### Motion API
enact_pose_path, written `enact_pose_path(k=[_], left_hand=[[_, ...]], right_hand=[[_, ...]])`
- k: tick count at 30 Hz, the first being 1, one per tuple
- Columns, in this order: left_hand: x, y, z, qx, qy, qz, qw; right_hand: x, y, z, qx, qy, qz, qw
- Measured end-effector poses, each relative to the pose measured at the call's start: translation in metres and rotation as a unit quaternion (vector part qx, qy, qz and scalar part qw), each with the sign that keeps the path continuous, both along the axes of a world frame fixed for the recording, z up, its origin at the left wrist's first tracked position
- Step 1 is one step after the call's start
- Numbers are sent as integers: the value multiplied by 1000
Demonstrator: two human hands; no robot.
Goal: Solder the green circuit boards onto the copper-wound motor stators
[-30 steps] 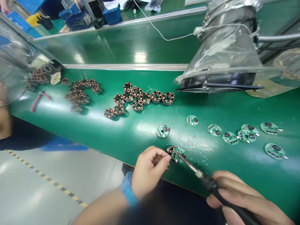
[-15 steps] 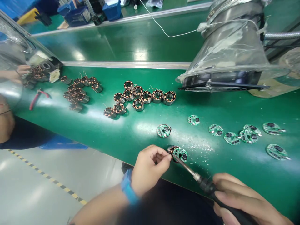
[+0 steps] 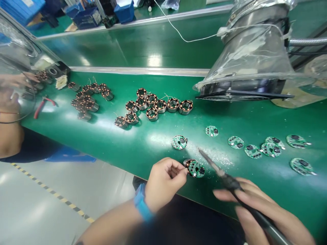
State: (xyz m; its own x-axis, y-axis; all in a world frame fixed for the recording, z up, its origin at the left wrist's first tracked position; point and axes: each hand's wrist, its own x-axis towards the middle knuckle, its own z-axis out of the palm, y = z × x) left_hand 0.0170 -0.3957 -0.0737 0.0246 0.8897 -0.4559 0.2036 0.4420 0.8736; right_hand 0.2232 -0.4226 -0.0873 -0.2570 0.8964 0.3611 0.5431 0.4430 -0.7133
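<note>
My left hand [image 3: 165, 182], with a blue wristband, is closed in a pinch beside a copper-wound stator with a round green circuit board [image 3: 195, 168] on it, at the near edge of the green belt [image 3: 143, 143]. What the pinch holds is too small to make out. My right hand [image 3: 265, 212] grips a soldering iron [image 3: 224, 178]. Its tip is raised and points up-left, off the board, between that board and another green board [image 3: 179, 142].
Several copper-wound stators [image 3: 158, 105] lie mid-belt, more [image 3: 87, 98] at the left with red-handled cutters [image 3: 42, 105]. Several loose green boards [image 3: 265, 148] lie at the right. A plastic-wrapped fume hood [image 3: 252, 58] hangs over the back right. Another person's arm [image 3: 9, 136] is at the far left.
The soldering iron's tip has lifted off the board on the stator and swung up and to the right. My left hand has stayed in its pinch beside the stator.
</note>
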Motion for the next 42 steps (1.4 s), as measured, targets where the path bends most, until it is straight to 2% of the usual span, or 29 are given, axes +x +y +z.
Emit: enact_pose_path(k=[3, 6, 11, 15, 19, 23, 26, 28, 30, 33, 36, 39, 40, 42], left_hand=[[1, -2, -2, 29, 18, -8, 999], [1, -6, -5, 93, 25, 1, 995], [-1, -6, -6, 211, 51, -35, 976], [0, -4, -5, 263, 95, -73, 957], [4, -6, -4, 273, 133, -111, 946], [2, -18, -5, 245, 91, -131, 956], [-2, -25, -10, 218, 10, -91, 972], [-2, -25, -15, 214, -10, -63, 975], [2, -23, -20, 236, 40, -75, 968], [10, -18, -22, 288, 168, -112, 936], [12, -15, -21, 312, 267, -87, 908], [5, -5, -16, 303, 355, -36, 884], [1, 1, -13, 292, 377, -40, 878], [-4, 18, -4, 263, 408, -88, 870]], right_hand=[[-22, 16, -3, 61, -63, 41, 995], [-38, 23, -7, 58, -81, 31, 995], [-43, 19, 0, 35, -19, -67, 997], [-45, 15, 4, -10, 31, -108, 994], [-50, 14, 0, -4, 44, -115, 992], [-53, 15, -3, -8, 6, -86, 996], [-53, 17, -2, 14, -76, -50, 996], [-54, 18, -1, 37, -130, -38, 990], [-56, 18, -1, 43, -147, -33, 988], [-55, 15, -3, 25, -102, -37, 994], [-44, 9, -7, 49, -34, -64, 996], [-24, 7, -13, 81, 7, -81, 993], [-18, 7, -14, 81, 15, -88, 993], [-8, 9, -19, 75, 30, -100, 992]])
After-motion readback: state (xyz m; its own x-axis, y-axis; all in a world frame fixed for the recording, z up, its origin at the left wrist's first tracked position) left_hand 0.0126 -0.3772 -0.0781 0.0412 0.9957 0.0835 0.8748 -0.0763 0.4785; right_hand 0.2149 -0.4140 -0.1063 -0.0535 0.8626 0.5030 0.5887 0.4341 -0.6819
